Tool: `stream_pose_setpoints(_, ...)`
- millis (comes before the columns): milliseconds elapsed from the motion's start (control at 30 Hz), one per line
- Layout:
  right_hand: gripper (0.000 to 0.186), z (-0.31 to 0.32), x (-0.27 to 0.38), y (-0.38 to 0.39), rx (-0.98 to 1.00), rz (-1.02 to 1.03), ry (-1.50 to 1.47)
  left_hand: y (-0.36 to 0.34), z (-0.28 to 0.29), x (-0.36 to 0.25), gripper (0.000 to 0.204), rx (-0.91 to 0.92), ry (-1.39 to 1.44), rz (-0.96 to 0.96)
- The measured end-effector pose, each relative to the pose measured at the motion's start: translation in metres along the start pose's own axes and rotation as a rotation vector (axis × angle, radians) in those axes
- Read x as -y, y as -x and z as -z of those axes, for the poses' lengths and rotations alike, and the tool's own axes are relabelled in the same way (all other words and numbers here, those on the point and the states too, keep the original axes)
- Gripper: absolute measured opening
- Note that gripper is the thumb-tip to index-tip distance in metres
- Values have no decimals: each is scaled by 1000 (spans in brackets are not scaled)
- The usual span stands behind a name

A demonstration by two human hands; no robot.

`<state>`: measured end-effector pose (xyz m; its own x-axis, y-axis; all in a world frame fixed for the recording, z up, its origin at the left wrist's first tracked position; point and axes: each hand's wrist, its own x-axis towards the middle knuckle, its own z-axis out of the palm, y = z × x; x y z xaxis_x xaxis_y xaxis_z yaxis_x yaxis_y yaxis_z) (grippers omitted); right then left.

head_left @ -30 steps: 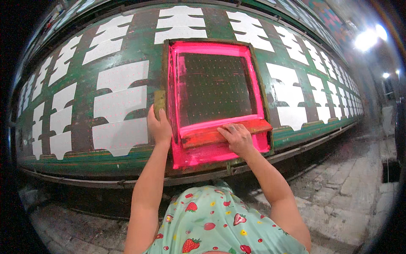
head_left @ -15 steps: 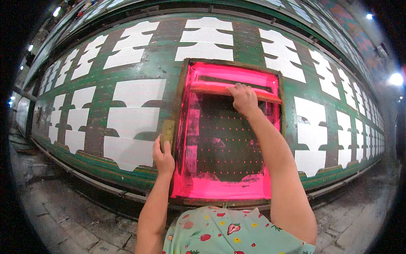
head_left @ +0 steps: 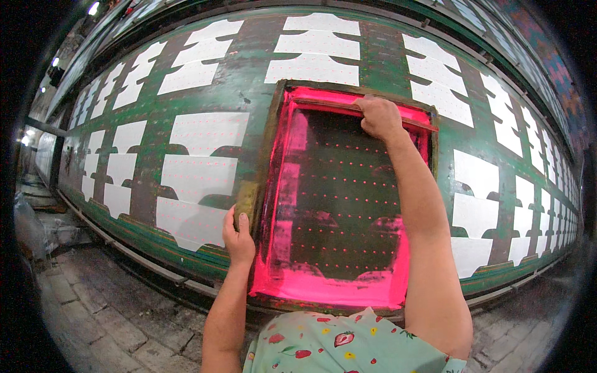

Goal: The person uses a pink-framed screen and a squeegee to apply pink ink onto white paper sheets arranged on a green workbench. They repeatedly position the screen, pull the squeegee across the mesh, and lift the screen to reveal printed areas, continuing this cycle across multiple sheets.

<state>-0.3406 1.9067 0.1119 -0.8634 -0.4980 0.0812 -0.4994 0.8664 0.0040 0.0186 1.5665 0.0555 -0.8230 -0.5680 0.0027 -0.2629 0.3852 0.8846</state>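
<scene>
A screen-printing frame [head_left: 273,124] with a dark mesh [head_left: 339,180], dotted pink, lies on the green table. Bright pink ink [head_left: 348,292] coats its borders. At the frame's left side, my left hand [head_left: 238,236] is closed round an olive-yellow block-like handle [head_left: 247,194]. My right hand [head_left: 380,116] grips a squeegee [head_left: 415,117] at the far end of the screen, its bar mostly hidden by fingers and ink. My right forearm crosses the screen's right part.
The long green table [head_left: 143,174] carries several rows of white cut pieces [head_left: 202,155], many dotted pink, on both sides of the frame. Beyond it runs a similar table [head_left: 472,34]. A paved floor [head_left: 112,311] lies along the near edge, with lights at upper left.
My right hand has swept the squeegee from the screen's near end to its far end. My left hand stays on the side handle. The camera's view has shifted.
</scene>
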Motion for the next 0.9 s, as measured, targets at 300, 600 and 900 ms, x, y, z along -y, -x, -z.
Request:
stream_pose_setpoints(300,48,26,52,91,152,52,-76,-1,1,5,44,1,4,-47)
stream_pose_setpoints(600,40,53,163,262,87,41,-139,-5,2,13,57,3,9,-109)
stream_pose_setpoints(900,34,67,263,399,100,-7,-186,2,7,7,54,4,-4,-152)
